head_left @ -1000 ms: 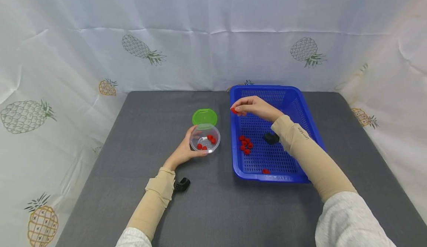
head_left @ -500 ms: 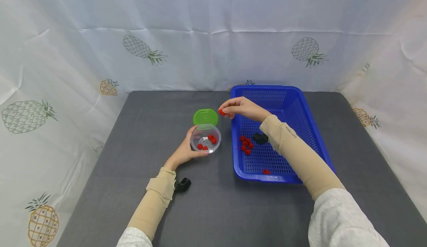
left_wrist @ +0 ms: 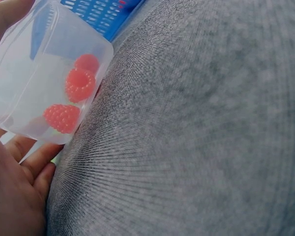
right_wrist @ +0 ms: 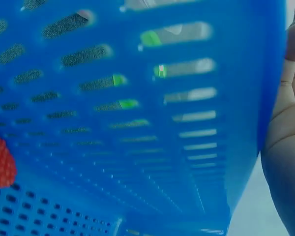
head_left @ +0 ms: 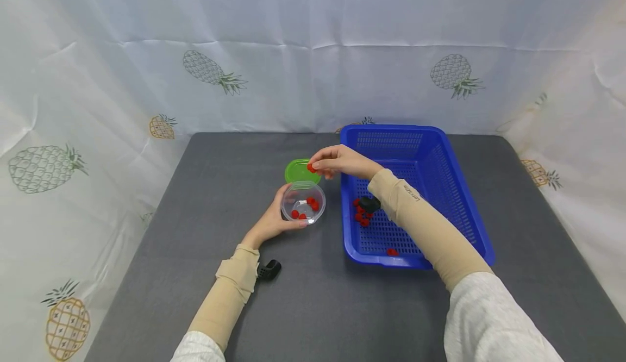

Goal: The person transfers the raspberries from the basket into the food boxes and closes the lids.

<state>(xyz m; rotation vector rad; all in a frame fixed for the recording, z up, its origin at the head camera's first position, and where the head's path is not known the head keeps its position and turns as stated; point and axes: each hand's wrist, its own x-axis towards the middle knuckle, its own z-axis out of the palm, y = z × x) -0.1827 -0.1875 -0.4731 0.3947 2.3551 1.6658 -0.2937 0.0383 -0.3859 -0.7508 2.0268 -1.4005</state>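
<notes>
My left hand (head_left: 274,218) grips the side of a clear plastic tub (head_left: 318,210), thumb at the near side and fingers behind. Inside the tub lie several red raspberries (left_wrist: 61,118), seen through its wall in the left wrist view. My right hand (head_left: 339,161) pinches one raspberry (head_left: 311,168) between thumb and fingertips, above the green lid (head_left: 295,173) that lies behind the tub. The right wrist view shows only part of that palm, beyond the wall of the blue basket (right_wrist: 246,98); its fingertips are out of that frame.
Right of the tub stands the blue basket with a cluster of raspberries (head_left: 364,222) near its left wall and another raspberry (head_left: 392,252) at the front. A black wrist camera (head_left: 269,270) shows beside the left forearm. Patterned white cloth (head_left: 313,79) hangs behind the grey table (head_left: 313,307).
My right hand has moved left with the raspberry, from over the basket's left rim to above the green lid. The left hand and tub have stayed in place.
</notes>
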